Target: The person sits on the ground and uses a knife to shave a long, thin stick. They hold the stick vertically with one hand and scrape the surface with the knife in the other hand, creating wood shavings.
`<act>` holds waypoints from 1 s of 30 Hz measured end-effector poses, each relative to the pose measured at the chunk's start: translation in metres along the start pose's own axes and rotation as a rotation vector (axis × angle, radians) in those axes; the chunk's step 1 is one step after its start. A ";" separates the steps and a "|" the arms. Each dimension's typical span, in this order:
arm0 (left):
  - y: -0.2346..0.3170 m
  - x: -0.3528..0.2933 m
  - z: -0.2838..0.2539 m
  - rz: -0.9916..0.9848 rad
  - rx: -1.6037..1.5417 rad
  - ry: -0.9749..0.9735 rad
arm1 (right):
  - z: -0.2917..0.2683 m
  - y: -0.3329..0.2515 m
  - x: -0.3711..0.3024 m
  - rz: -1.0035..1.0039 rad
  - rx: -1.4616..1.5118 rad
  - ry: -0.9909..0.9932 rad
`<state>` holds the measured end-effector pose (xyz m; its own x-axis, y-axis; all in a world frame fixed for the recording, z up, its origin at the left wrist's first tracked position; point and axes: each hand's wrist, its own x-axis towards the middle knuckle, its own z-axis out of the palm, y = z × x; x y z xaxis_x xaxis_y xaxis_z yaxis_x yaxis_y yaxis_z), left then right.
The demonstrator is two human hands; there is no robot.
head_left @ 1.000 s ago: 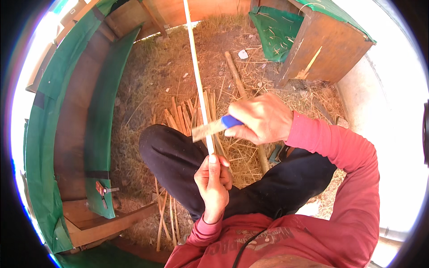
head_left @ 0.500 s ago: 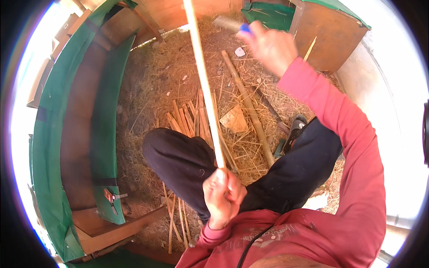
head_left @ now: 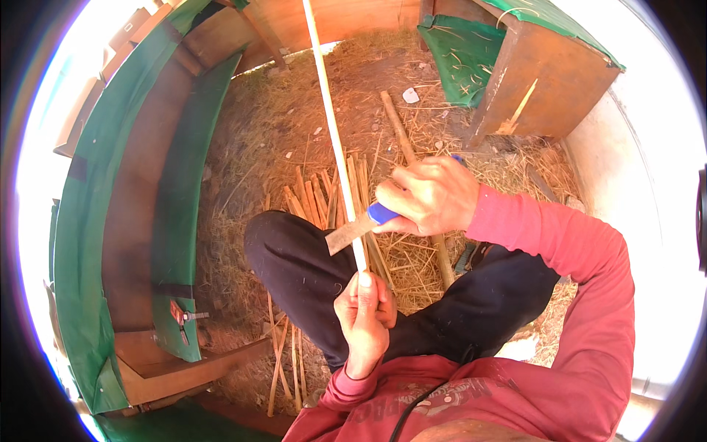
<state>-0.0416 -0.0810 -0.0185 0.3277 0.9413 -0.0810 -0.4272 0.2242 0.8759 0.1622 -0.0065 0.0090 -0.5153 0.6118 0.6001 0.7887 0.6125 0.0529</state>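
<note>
My left hand (head_left: 367, 317) is closed round the lower end of a long pale wooden strip (head_left: 333, 118), which rises away from me past the top of the view. My right hand (head_left: 433, 195) grips the blue handle of a knife (head_left: 346, 234). Its broad metal blade lies across the strip, a short way above my left thumb. Most of the handle is covered by my fingers. Beyond my left knee a bundle of split wooden sticks (head_left: 313, 195) rests on the ground, partly behind the strip and my leg.
Straw and shavings (head_left: 409, 272) cover the earth around a round pole (head_left: 398, 129). Green-covered wooden boxing (head_left: 114, 243) runs along the left, with a clamp-like tool (head_left: 182, 318) on it. A brown wooden box (head_left: 549, 81) stands at the far right. Thin sticks (head_left: 278, 361) lie beside my left leg.
My right hand has come down and toward me with the knife, from far up beside the strip to its lower part. My left hand keeps its hold on the strip.
</note>
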 end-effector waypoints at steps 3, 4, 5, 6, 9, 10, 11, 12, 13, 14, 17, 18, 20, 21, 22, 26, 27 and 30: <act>0.006 0.010 0.003 -0.065 -0.114 0.001 | 0.008 0.011 0.003 -0.008 -0.165 0.098; 0.006 0.008 0.003 -0.084 -0.126 -0.013 | 0.007 0.021 0.011 0.167 -0.249 0.061; 0.003 0.000 0.001 -0.101 -0.140 -0.017 | 0.007 0.033 0.022 0.338 -0.322 0.022; -0.002 -0.005 0.000 -0.136 -0.161 -0.045 | -0.002 0.057 0.029 0.518 -0.382 0.072; -0.005 -0.008 -0.002 -0.145 -0.170 -0.105 | -0.018 0.100 0.016 0.618 -0.374 0.212; -0.002 -0.005 0.000 -0.127 -0.156 -0.089 | -0.020 0.099 0.010 0.574 -0.342 0.283; -0.002 -0.003 -0.001 -0.117 -0.148 -0.062 | -0.022 0.092 0.008 0.567 -0.256 0.250; -0.001 -0.001 -0.005 -0.100 -0.145 -0.037 | -0.025 0.082 0.009 0.552 -0.174 0.217; -0.001 0.001 -0.007 -0.084 -0.143 -0.012 | -0.028 0.073 0.010 0.536 -0.093 0.183; -0.002 0.004 -0.008 -0.078 -0.141 -0.026 | -0.031 0.066 0.010 0.428 -0.049 0.188; -0.004 0.004 -0.011 -0.084 -0.108 -0.036 | -0.024 0.044 0.009 0.169 0.099 0.126; -0.005 0.003 -0.012 -0.077 -0.091 -0.038 | -0.020 0.039 0.007 0.114 0.143 0.063; -0.006 0.002 -0.012 -0.062 -0.058 -0.051 | -0.013 0.033 0.004 0.043 0.170 0.015; -0.007 0.001 -0.010 -0.053 -0.053 -0.062 | -0.007 0.032 0.002 0.026 0.153 0.031; -0.009 0.000 -0.008 -0.045 -0.048 -0.074 | -0.005 0.032 0.001 0.010 0.136 0.046; -0.013 -0.004 -0.010 0.017 0.027 -0.092 | -0.010 0.033 0.006 -0.026 0.076 0.095; -0.011 -0.005 -0.009 0.018 0.020 -0.087 | -0.009 0.033 0.005 -0.019 0.055 0.095; -0.014 -0.006 -0.014 0.024 0.020 -0.081 | -0.006 0.033 0.003 0.008 -0.005 0.109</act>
<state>-0.0492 -0.0866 -0.0372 0.3849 0.9227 -0.0217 -0.4194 0.1957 0.8865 0.1887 0.0126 0.0175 -0.4694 0.5584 0.6840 0.7945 0.6052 0.0512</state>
